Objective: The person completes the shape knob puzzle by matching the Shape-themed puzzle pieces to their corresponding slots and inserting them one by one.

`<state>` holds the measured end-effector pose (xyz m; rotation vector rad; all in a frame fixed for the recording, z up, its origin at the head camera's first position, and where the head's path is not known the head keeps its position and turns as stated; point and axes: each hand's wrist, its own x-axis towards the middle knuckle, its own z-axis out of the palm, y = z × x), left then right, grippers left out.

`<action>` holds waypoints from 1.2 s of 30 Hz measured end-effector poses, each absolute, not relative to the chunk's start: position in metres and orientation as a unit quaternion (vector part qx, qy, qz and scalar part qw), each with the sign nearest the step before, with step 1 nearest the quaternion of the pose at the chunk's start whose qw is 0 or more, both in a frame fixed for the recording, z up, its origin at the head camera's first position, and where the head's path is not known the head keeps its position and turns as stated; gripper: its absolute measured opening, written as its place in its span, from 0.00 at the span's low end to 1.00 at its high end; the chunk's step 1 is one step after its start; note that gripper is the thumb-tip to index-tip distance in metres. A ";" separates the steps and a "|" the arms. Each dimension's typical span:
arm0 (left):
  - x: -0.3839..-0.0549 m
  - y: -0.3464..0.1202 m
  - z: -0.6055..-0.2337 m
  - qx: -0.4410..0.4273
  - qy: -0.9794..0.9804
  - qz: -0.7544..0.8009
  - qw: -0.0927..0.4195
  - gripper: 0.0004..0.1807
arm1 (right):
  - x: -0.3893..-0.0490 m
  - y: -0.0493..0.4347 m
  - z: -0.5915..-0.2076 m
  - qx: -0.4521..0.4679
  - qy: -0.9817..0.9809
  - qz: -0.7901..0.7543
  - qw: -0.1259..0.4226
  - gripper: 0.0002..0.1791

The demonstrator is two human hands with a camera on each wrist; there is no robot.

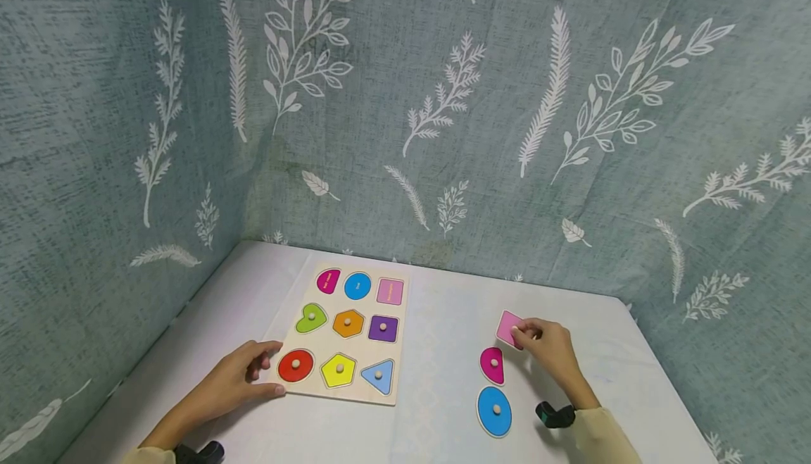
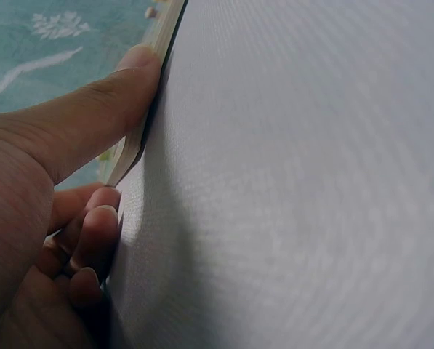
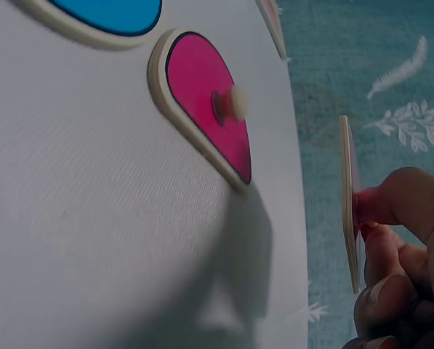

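A wooden shape puzzle board (image 1: 310, 344) lies on the table, with knobbed pieces in its lower two rows and bare recesses along its far row. My left hand (image 1: 231, 383) holds the board's near left corner, thumb along the near edge and fingers by the left side; the left wrist view shows the thumb (image 2: 133, 80) on the edge. At the right, my right hand (image 1: 550, 351) pinches the knob of a pink rectangle puzzle piece (image 1: 507, 327). That piece is raised and tilted, seen edge-on in the right wrist view; the fingers hide its knob.
A magenta half-circle piece (image 1: 491, 367) and a blue oval-looking piece (image 1: 494, 412) lie just left of my right hand, knobs up. White cloth (image 1: 437, 372) covers the table. A green leaf-patterned curtain (image 1: 405, 133) stands behind and at both sides.
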<state>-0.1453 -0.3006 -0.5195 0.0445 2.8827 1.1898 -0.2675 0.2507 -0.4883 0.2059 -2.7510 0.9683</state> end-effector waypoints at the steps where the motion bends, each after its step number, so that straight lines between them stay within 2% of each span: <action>1: -0.146 -0.301 -0.520 0.014 0.925 0.380 0.011 0.49 | -0.268 0.249 -0.488 0.072 -0.935 0.330 0.110 0.10; 28: -0.146 -0.301 -0.520 0.015 0.921 0.388 0.014 0.49 | -0.282 0.202 -0.493 0.103 -0.926 0.354 0.077 0.08; 36: -0.147 -0.300 -0.520 0.006 0.925 0.380 0.013 0.49 | -0.289 0.189 -0.497 0.120 -0.926 0.347 0.087 0.08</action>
